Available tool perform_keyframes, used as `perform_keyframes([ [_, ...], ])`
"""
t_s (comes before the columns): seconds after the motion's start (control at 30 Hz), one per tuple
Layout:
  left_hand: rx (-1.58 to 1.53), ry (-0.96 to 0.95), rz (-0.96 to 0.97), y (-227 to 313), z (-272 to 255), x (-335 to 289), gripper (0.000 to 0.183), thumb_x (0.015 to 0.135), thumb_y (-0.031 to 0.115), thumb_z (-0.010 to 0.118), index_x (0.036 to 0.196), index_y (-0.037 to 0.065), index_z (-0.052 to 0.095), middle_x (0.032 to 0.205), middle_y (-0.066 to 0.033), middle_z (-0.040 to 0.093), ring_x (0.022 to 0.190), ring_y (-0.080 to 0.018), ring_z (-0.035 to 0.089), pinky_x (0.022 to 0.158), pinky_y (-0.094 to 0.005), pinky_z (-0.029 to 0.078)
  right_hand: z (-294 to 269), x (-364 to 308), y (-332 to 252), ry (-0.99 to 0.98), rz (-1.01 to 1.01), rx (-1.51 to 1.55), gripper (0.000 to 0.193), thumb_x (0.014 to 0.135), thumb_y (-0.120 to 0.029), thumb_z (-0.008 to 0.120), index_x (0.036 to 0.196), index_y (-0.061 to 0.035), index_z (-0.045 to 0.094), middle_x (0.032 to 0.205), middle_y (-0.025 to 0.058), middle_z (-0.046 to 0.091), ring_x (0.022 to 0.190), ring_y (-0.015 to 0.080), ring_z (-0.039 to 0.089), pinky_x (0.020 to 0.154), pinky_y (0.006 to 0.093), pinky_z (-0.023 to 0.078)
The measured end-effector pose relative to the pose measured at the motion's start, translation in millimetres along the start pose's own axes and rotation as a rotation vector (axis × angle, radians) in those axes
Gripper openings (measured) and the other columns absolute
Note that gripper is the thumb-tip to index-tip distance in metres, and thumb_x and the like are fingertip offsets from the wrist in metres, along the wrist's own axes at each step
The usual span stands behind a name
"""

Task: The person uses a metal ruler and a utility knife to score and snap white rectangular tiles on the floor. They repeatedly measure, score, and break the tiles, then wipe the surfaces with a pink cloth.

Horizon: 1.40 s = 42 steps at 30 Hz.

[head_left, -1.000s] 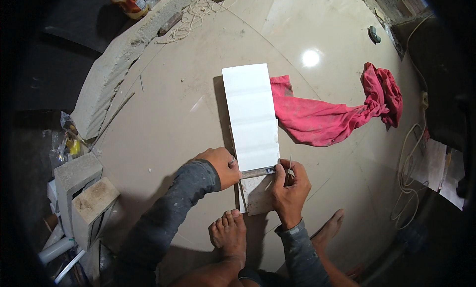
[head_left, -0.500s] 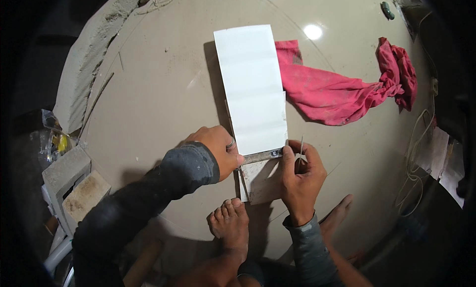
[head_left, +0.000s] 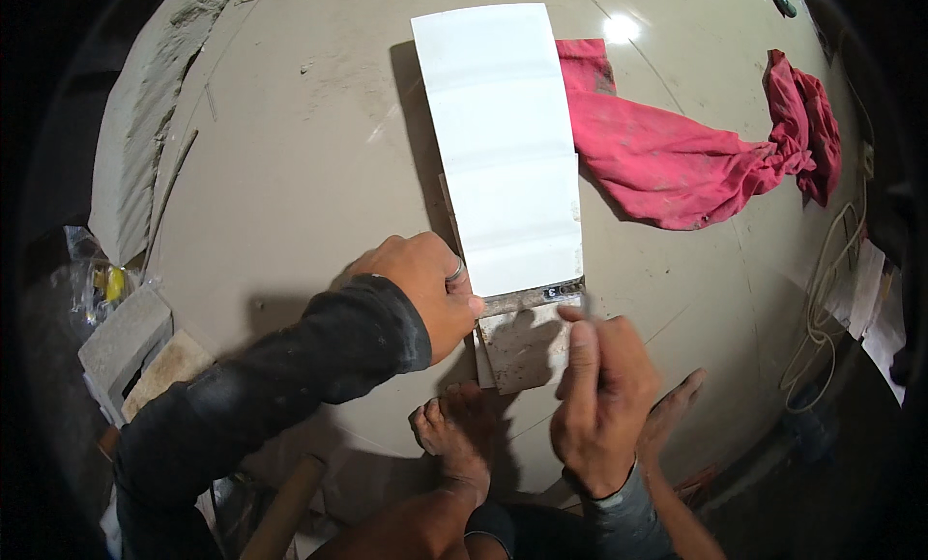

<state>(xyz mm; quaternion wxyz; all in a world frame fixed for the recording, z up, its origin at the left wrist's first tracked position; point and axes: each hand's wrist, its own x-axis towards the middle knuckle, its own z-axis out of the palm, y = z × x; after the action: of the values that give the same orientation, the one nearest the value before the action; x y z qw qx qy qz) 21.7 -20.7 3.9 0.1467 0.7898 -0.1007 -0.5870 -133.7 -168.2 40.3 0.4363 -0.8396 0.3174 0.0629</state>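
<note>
A long white tile (head_left: pixel 505 154) lies lengthwise before me, on top of other tile pieces. Across its near end rests a narrow, worn straight bar (head_left: pixel 517 302) with a dark mark near its right end. My left hand (head_left: pixel 416 294), a ring on one finger, is closed at the tile's left edge, its thumb pressing the bar's left end. Just off the bar's right end, my right hand (head_left: pixel 607 396) is closed in a pinch around a thin, pointed rod, blurred and mostly hidden. A stained tile piece (head_left: pixel 527 352) sticks out under the bar toward my foot.
A crumpled red cloth (head_left: pixel 667 163) lies right of the tile. Grey blocks (head_left: pixel 130 342) and a rough pale slab (head_left: pixel 145 125) stand at the left. A coiled cable (head_left: pixel 822 318) lies at the far right. My bare feet (head_left: pixel 454 425) are close below.
My right hand has drawn back from the bar's right end, down and to the right, with the thin rod. My left hand stays on the bar; the whole view has shifted slightly.
</note>
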Motion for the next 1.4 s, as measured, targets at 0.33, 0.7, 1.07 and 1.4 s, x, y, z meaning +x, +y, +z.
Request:
perform_keyframes([
  [0.33, 0.067, 0.014, -0.023, 2.6, 1.7, 3.7, 0.029, 0.093, 0.029, 0.080, 0.084, 0.002, 0.079, 0.080, -0.0187, 0.076, 0.079, -0.0291, 0.075, 0.078, -0.0408, 0.059, 18.9, -8.3, -10.3, -0.162, -0.006, -0.060, 0.015, 0.102, -0.007, 0.061, 0.091, 0.0028, 0.063, 0.076, 0.0205, 0.060, 0.061, 0.0403, 0.061, 0.054, 0.0452, 0.046],
  [0.7, 0.055, -0.089, -0.078, 5.2, -3.3, 9.0, 0.028, 0.094, 0.029, 0.079, 0.087, 0.002, 0.080, 0.075, -0.0116, 0.077, 0.072, -0.0230, 0.074, 0.076, -0.0382, 0.058, 11.0, 5.0, 10.2, 0.120, 0.028, -0.007, 0.011, 0.101, -0.006, 0.065, 0.099, 0.0035, 0.068, 0.080, 0.0156, 0.060, 0.065, 0.0290, 0.058, 0.060, 0.0386, 0.044],
  [1.07, 0.064, -0.155, -0.134, 11.6, -10.7, 14.0, 0.029, 0.095, 0.029, 0.078, 0.089, 0.001, 0.080, 0.081, -0.0109, 0.078, 0.077, -0.0204, 0.074, 0.080, -0.0374, 0.058, 10.0, 0.3, 5.7, -0.049, 0.003, -0.007, 0.014, 0.103, -0.005, 0.060, 0.104, 0.0060, 0.069, 0.076, 0.0173, 0.055, 0.062, 0.0300, 0.054, 0.057, 0.0421, 0.041],
  [1.4, 0.033, -0.151, -0.137, 14.0, -13.2, 13.7, 0.028, 0.093, 0.028, 0.079, 0.091, 0.000, 0.079, 0.083, -0.0123, 0.078, 0.079, -0.0217, 0.075, 0.080, -0.0374, 0.058, 5.8, -3.3, 0.8, -0.132, 0.023, 0.000, 0.014, 0.102, -0.005, 0.061, 0.105, 0.0058, 0.069, 0.082, 0.0190, 0.055, 0.065, 0.0338, 0.057, 0.058, 0.0430, 0.044],
])
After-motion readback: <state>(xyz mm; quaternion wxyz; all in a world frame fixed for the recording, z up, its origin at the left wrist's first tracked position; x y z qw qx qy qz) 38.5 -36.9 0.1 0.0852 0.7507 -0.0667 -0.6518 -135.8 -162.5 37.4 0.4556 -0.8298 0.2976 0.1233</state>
